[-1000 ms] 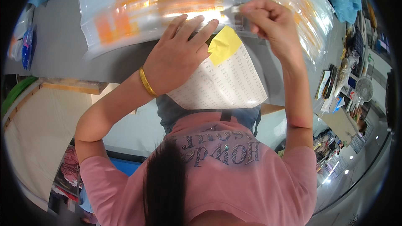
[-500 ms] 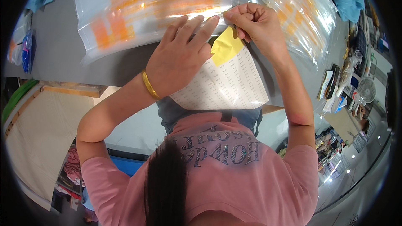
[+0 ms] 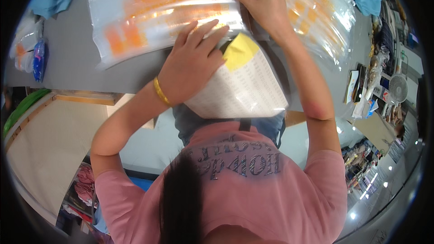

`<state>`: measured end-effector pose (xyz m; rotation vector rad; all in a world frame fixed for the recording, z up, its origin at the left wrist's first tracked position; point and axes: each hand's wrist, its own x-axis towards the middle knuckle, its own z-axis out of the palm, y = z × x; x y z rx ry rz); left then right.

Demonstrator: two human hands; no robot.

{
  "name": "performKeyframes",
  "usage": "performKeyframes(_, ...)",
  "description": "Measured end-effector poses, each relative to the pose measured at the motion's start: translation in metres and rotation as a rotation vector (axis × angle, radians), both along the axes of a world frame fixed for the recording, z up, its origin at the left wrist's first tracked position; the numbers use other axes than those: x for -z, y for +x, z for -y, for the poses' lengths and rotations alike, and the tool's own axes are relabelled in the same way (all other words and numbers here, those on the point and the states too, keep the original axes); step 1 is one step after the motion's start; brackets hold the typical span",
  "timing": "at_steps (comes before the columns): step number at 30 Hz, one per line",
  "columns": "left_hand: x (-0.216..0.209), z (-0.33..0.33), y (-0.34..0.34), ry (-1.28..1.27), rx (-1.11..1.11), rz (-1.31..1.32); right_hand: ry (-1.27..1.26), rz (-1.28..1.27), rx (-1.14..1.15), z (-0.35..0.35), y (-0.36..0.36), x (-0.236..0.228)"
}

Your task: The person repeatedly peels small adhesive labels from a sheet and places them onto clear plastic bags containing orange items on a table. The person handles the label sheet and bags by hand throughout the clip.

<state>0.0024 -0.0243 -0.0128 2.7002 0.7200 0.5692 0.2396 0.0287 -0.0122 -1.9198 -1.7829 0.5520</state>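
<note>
1. Plastic bags (image 3: pixel 120 18), clear with orange print, lie stacked at the far side of the tabletop (image 3: pixel 68 54), left of centre. Farther left is a blue packet (image 3: pixel 39 61); grey surface between it and the stack's left edge offers room for sliding.
2. The left hand (image 3: pixel 192 65) is spread, palm down over the label sheet's left part, fingertips at the stack's near edge. How hard it presses cannot be told.
3. The label sheet (image 3: pixel 244 90), white with a yellow patch (image 3: pixel 242 53) at its far end, lies at the near side, just short of the stack; its near edge reaches the person's lap.
4. The right hand (image 3: pixel 264 9) is bent, fingertips at the stack's right edge; whether it pinches anything cannot be told. The step in hand seems to be fingertip work on that edge; the next move calls for the film to be kept flat.
5. Right of that hand, a second bag pile (image 3: pixel 321 18) lies close, limiting sideways room; grey surface shows on its near side.
</note>
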Motion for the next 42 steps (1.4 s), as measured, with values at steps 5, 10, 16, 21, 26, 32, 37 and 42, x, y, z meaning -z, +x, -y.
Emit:
performKeyframes(5, -0.036, 0.013, -0.02, -0.452, 0.04, 0.019, 0.485, 0.376, -0.031, 0.006, -0.005, 0.01)
performKeyframes(10, -0.056, 0.019, -0.037, -1.085, -0.018, -0.064, 0.382, -0.17, 0.22, 0.019, 0.018, -0.018)
performKeyframes(16, -0.05, 0.012, -0.037, -1.361, -0.092, 0.128, 0.114, -0.281, 0.518, 0.037, 0.201, -0.058)
performKeyframes(21, -0.051, -0.007, -0.012, -1.383, -0.111, 0.128, 0.668, 0.587, 0.136, 0.075, 0.156, -0.098)
performKeyframes(26, -0.065, 0.0, 0.017, -1.431, -0.047, 0.245, 0.465, -0.179, -0.353, 0.125, 0.03, -0.082)
performKeyframes(32, -0.066, 0.008, 0.012, -1.144, 0.01, 0.197, 0.401, -0.273, -0.374, 0.123, 0.005, -0.067)
performKeyframes(37, -0.052, 0.017, 0.007, -1.209, 0.015, 0.159, 0.526, -0.041, -0.385, 0.144, -0.015, -0.061)
performKeyframes(42, -0.046, 0.017, -0.005, -1.28, 0.003, 0.117, 0.322, -0.172, -0.284, 0.143, -0.027, -0.053)
